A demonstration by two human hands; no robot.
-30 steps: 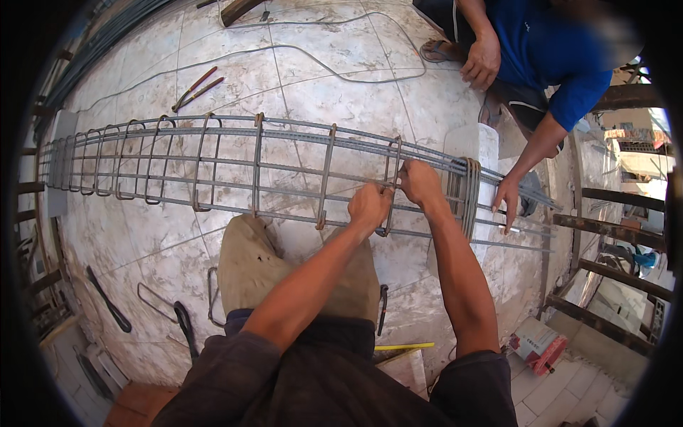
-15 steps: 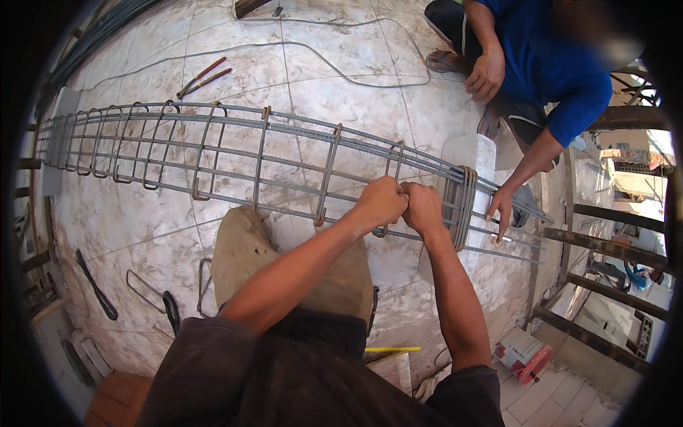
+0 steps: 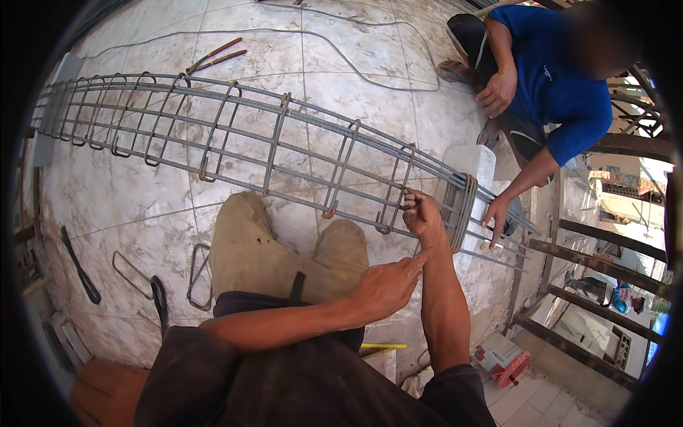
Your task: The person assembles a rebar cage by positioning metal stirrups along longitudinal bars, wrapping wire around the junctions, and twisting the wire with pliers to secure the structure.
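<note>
A long cage of steel reinforcing bars (image 3: pixel 242 146) with bent stirrups lies across the floor in front of my knees. My right hand (image 3: pixel 422 213) is at its right part, beside a stirrup (image 3: pixel 395 191). Its fingers are curled in against the bars; whatever they pinch is too small to make out. Nearer to me, my left hand (image 3: pixel 388 286) is closed, its fingertips against my right wrist. Any object inside it is hidden. Farther right, a bundle of stirrups (image 3: pixel 466 213) sits around the bars, next to a co-worker's hand (image 3: pixel 496 215) on the bar ends.
A co-worker in a blue shirt (image 3: pixel 544 78) squats at the far right. Red-handled pincers (image 3: pixel 217 57) and a thin cable (image 3: pixel 313 32) lie beyond the cage. Loose stirrups (image 3: pixel 199 277) and dark-handled tools (image 3: pixel 80 267) are at my left. A red and white package (image 3: pixel 501 359) stands at the lower right.
My hands, together at the stirrup before, are now apart. The left has come back toward me to my right wrist; the right stays by the stirrup. The whole view has shifted slightly.
</note>
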